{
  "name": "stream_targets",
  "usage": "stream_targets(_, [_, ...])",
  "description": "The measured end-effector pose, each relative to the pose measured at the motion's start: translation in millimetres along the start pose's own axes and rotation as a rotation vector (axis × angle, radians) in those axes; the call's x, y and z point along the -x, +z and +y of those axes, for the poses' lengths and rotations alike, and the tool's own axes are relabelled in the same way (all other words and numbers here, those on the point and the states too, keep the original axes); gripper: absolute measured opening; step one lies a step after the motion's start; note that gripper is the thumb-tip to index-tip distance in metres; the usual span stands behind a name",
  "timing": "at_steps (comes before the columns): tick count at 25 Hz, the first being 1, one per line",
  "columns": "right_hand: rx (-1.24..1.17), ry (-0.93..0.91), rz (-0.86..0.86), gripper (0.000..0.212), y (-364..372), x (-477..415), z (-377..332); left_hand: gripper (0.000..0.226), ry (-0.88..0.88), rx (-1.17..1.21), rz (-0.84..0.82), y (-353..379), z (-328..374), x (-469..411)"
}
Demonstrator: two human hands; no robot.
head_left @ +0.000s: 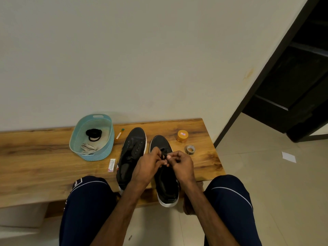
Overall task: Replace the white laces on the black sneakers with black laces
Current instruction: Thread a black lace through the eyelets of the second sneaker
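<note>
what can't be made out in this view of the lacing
1. Head view: left hand and right hand cover the eyelets of the sneaker they work on, so how far the black lace is threaded is hidden.
2. Head view: print on the orange jar and the small packet is too small to read.

One wide-angle camera, worn on the head, is looking forward and down, sitting close above the grip where the left hand (147, 168) and right hand (183, 166) are pinching the black lace (164, 154). The bench (35, 166) is stretching left and right beneath the grip, the wall (124, 59) is filling the frame beyond it, and the knees (88, 192) are flanking it nearer the lens.
</note>
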State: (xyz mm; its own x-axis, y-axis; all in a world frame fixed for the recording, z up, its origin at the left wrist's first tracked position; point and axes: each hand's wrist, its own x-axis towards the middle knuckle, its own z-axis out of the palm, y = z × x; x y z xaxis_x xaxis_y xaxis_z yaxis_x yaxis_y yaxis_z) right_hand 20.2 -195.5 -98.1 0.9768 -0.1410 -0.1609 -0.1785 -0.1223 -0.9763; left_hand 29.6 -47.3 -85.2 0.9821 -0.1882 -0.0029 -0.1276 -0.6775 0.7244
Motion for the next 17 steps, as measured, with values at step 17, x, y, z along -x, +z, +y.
stream_targets(17, [0.152, -0.02, 0.068, 0.007, 4, -1, -3, 0.018, -0.075, -0.131, 0.11, 4, 5, 3])
